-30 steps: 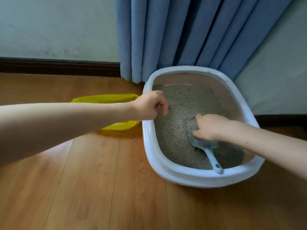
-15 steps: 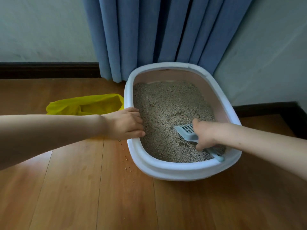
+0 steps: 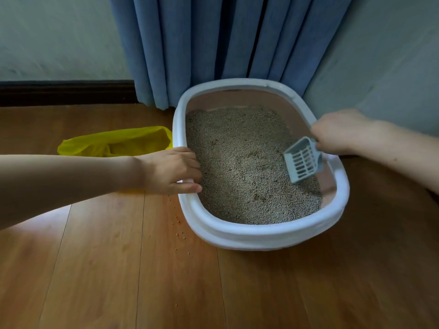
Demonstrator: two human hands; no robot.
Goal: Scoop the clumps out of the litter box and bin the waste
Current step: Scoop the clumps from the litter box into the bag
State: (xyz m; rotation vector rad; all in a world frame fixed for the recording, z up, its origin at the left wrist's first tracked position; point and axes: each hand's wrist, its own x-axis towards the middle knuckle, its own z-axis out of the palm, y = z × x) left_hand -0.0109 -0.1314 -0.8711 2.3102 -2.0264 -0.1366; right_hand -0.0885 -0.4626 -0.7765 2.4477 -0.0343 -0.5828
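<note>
A white oval litter box (image 3: 261, 236) sits on the wooden floor, filled with grey-brown litter (image 3: 240, 167). My left hand (image 3: 171, 170) grips the box's left rim, fingers curled over its edge and thumb along the outside. My right hand (image 3: 342, 131) is at the right rim and holds the handle of a pale blue slotted scoop (image 3: 303, 160). The scoop's blade is lifted, tilted down over the right side of the litter, and looks empty. A yellow plastic bag (image 3: 114, 142) lies open on the floor left of the box, partly behind my left forearm.
Blue curtains (image 3: 225, 43) hang behind the box, against a pale wall with a dark skirting board (image 3: 64, 92). Several stray litter grains (image 3: 178, 222) lie on the floor beside the box's left front. Bare wooden floor (image 3: 213, 288) spreads in front.
My right hand has lifted the scoop out of the litter and moved it to the right rim. My left hand has stayed on the left rim. The camera has shifted.
</note>
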